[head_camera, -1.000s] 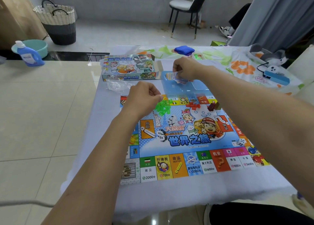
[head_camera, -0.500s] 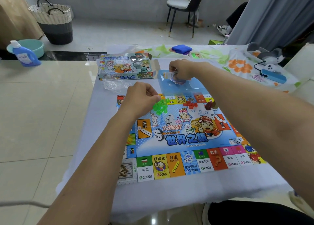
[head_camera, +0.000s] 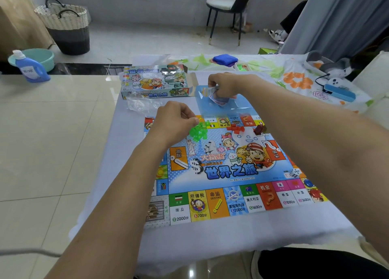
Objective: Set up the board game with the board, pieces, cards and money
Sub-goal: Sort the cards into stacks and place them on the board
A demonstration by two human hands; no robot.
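Head view: right hand (head_camera: 226,85) curled around cards (head_camera: 214,93).

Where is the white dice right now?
In the head view, the small white dice sits on the colourful game board, near its right edge, just left of the person's right forearm.

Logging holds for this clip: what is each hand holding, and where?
Right hand pinches a stack of paper money at its edge; left hand is curled, contents unclear.

glossy beige tile floor (head_camera: 42,141), pale wall (head_camera: 136,0) at back. woven basket (head_camera: 65,23) far left, chair (head_camera: 228,3) with black legs by the wall, grey curtain (head_camera: 336,19) right. white-clothed table (head_camera: 210,236) in daylight.
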